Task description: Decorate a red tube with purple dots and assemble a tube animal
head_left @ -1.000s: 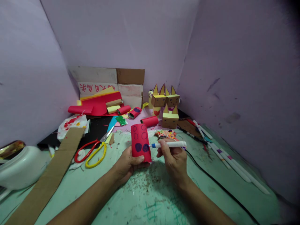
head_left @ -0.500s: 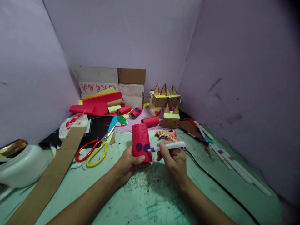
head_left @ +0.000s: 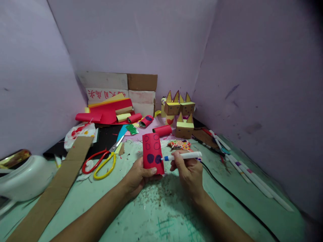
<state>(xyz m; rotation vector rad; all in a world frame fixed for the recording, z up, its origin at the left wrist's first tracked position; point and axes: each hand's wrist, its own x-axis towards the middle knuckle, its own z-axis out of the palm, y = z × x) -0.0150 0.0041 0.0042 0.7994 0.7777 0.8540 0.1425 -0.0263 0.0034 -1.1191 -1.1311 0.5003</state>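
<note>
My left hand (head_left: 140, 173) grips the lower end of a red paper tube (head_left: 152, 148), thumb across its front. Outlined circles mark the tube's upper part, and two dark filled ovals sit lower down. Between the fingers of my right hand (head_left: 189, 169) is a white marker (head_left: 185, 155) with a blue band, its tip at the right-hand dark oval. Whether the tip touches the paper I cannot tell. Beyond the tube lies another red roll (head_left: 162, 130), and a red roll with a dark patch (head_left: 146, 121) is farther back.
Scissors (head_left: 106, 163) with red and yellow handles and a cardboard strip (head_left: 64, 171) lie to the left, near a white pot-like vessel (head_left: 27, 178). Cardboard cat-eared boxes (head_left: 184, 129) stand at the back. A black cable (head_left: 232, 195) and several white markers (head_left: 254, 178) lie right.
The marker and my right hand have shifted slightly right and up, with the tip now at the right edge of the right-hand oval. My left hand keeps its hold on the tube.
</note>
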